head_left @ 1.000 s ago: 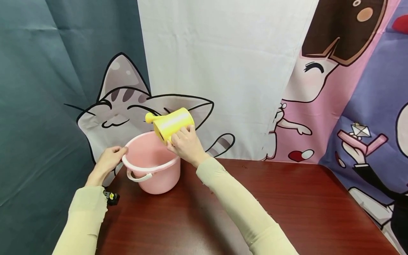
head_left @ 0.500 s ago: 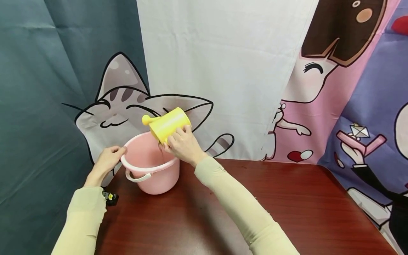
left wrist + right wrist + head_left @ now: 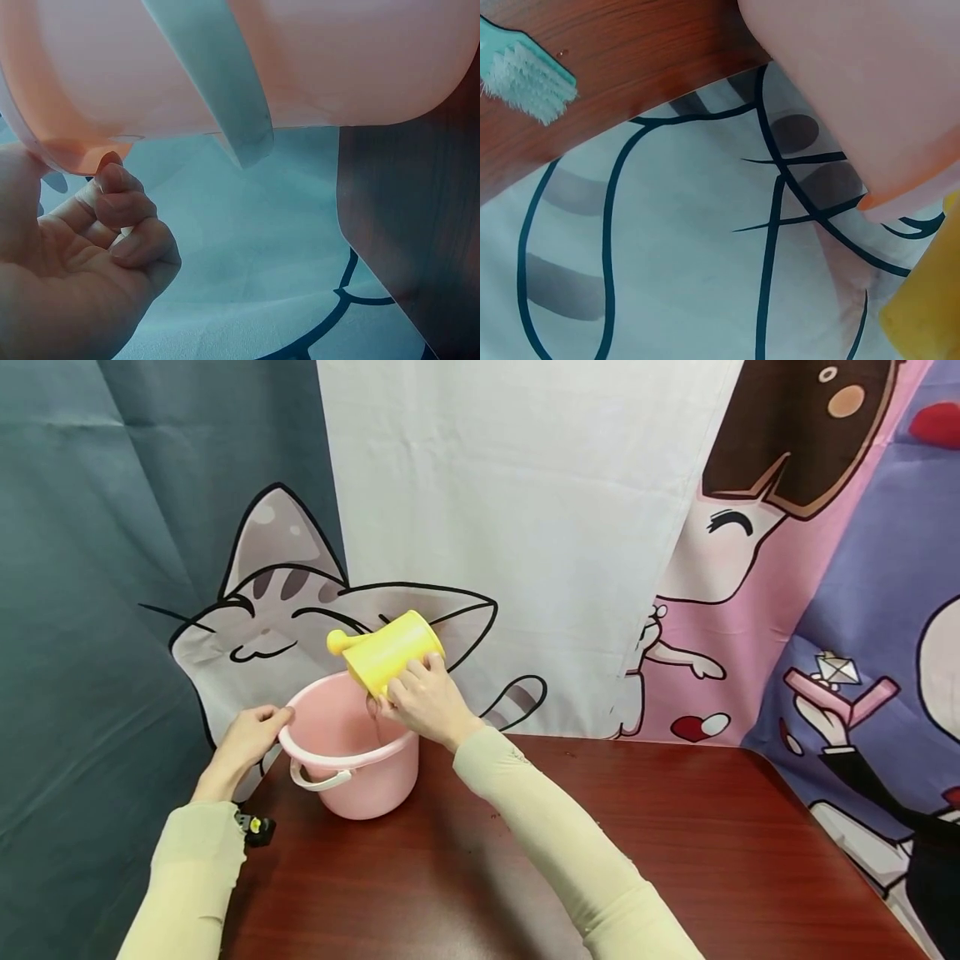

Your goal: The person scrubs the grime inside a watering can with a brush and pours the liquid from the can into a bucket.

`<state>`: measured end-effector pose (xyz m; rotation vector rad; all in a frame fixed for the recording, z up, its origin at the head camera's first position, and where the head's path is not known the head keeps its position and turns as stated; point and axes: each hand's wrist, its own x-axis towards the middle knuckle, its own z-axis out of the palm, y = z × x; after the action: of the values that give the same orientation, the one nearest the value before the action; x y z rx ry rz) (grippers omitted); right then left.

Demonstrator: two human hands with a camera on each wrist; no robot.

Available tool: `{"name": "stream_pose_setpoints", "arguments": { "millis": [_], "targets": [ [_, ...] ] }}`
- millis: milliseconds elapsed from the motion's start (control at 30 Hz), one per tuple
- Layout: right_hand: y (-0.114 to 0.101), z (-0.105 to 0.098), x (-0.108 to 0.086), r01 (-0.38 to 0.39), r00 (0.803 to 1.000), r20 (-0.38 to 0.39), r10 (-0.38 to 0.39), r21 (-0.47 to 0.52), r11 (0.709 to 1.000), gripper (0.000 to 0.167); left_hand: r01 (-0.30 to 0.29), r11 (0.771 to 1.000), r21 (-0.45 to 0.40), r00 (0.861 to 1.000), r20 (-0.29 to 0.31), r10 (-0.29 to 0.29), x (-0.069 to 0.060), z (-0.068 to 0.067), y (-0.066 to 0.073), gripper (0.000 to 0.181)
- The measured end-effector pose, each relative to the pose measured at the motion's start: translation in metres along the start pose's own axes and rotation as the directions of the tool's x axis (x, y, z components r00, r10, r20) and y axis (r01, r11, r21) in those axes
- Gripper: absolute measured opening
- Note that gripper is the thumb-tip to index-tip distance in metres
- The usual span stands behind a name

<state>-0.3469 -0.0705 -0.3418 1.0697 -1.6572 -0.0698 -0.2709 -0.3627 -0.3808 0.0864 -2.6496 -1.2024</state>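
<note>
A pink bucket point(image 3: 371, 789) with a white handle point(image 3: 321, 781) stands upright on the table. My left hand point(image 3: 246, 739) pinches its rim; in the left wrist view the thumb and curled fingers point(image 3: 124, 214) are at the rim's edge. Over the bucket's far right side my right hand point(image 3: 431, 702) grips a yellow watering can point(image 3: 386, 652), tilted with its opening down and its round spout end to the left. A thin clear stream runs from the can into the bucket. Only part of the can point(image 3: 922, 300) shows in the right wrist view, and the right hand is out of that frame.
A brush point(image 3: 525, 79) with a turquoise back and white bristles lies on the brown table point(image 3: 675, 835), seen only in the right wrist view. Printed cloth point(image 3: 525, 527) hangs behind and to the left. Small drops dot the tabletop.
The watering can has moved slightly left in view and tips a little more. A clear stream now falls from it, which was not visible a second ago. The left hand keeps its hold.
</note>
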Motion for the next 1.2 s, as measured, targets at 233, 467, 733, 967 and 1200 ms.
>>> {"name": "stream_pose_setpoints", "arguments": {
  "millis": [233, 467, 733, 967, 1200],
  "targets": [
    [0.0004, -0.0018, 0.0016, 0.006, 1.0, 0.012, -0.006, 0.01, 1.0, 0.025, 0.004, 1.0, 0.008, 1.0, 0.009, -0.004, 0.0006, -0.0013, -0.0006, 0.047],
    [0.002, -0.0036, 0.0039, 0.021, 1.0, 0.002, -0.021, -0.015, 1.0, 0.028, 0.003, 1.0, 0.008, 1.0, 0.01, -0.003, 0.0013, -0.0013, -0.0007, 0.047],
    [0.0039, -0.0047, 0.0069, 0.047, 0.999, 0.004, -0.047, -0.031, 0.998, 0.028, 0.001, 1.0, 0.01, 1.0, 0.0, -0.001, 0.0007, -0.0023, -0.0015, 0.047],
    [0.0051, -0.0041, 0.0075, 0.069, 0.998, -0.004, -0.069, -0.062, 0.996, 0.035, 0.0, 1.0, 0.003, 1.0, -0.009, 0.0, 0.0016, -0.001, -0.0016, 0.046],
    [0.0073, -0.0083, 0.0058, 0.135, 0.991, 0.025, -0.133, -0.069, 0.989, 0.03, 0.0, 1.0, 0.002, 1.0, -0.013, 0.0, 0.0031, 0.0002, -0.0001, 0.044]
  ]
}}
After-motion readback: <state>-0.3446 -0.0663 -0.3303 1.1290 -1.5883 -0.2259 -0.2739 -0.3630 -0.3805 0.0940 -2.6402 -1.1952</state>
